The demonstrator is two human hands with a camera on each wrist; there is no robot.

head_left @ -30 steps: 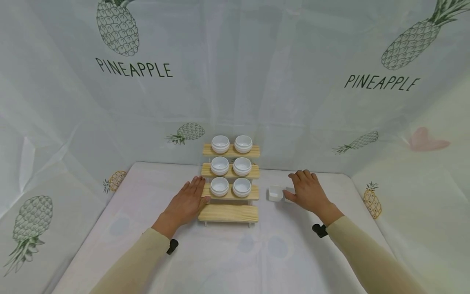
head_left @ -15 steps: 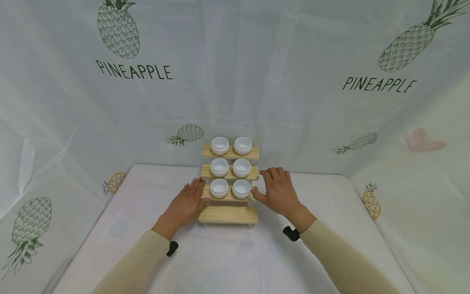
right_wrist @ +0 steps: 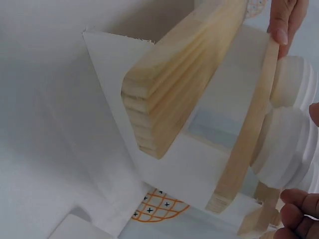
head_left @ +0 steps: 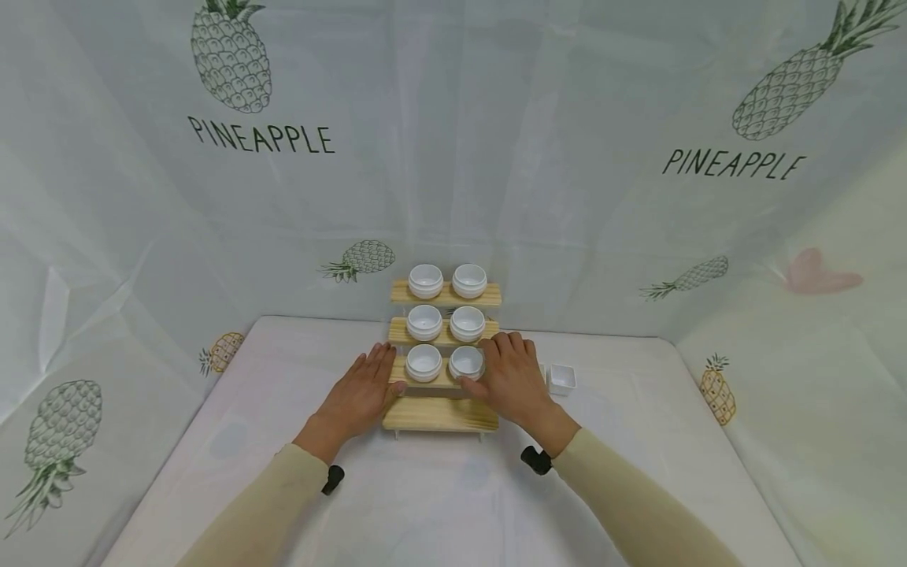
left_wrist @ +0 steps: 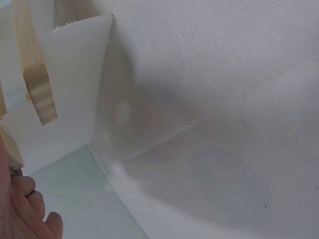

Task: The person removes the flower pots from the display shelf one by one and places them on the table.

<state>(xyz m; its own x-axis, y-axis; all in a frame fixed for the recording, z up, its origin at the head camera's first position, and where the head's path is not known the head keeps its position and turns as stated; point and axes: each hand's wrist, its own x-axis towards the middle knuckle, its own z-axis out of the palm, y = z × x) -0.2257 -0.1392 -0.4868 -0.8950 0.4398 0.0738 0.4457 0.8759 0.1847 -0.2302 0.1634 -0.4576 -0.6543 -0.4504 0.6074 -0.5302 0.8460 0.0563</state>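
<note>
Pineapple cloth covers the desk [head_left: 283,504]. Both hands, left [head_left: 363,391] and right [head_left: 509,380], lie flat and open against the rack [head_left: 441,412]. A hard push could tip its cups [head_left: 467,362] off.

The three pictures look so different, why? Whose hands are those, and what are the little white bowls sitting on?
They all show one moment, taken by three cameras a person wears. The wide picture comes from a camera on the head, looking down at both hands. The other two come from cameras on the wrists, so they sit very close and everything looks huge and tilted.

On the white table stands a small wooden step shelf. Six white bowls sit on its three upper steps, two on each; the lowest step is bare. The left hand rests flat against the shelf's left side. The right hand is at the right side, fingers by the bowl on the right of the lowest filled step, but it grips nothing I can see. A little square white dish sits on the table just to the right.
</note>
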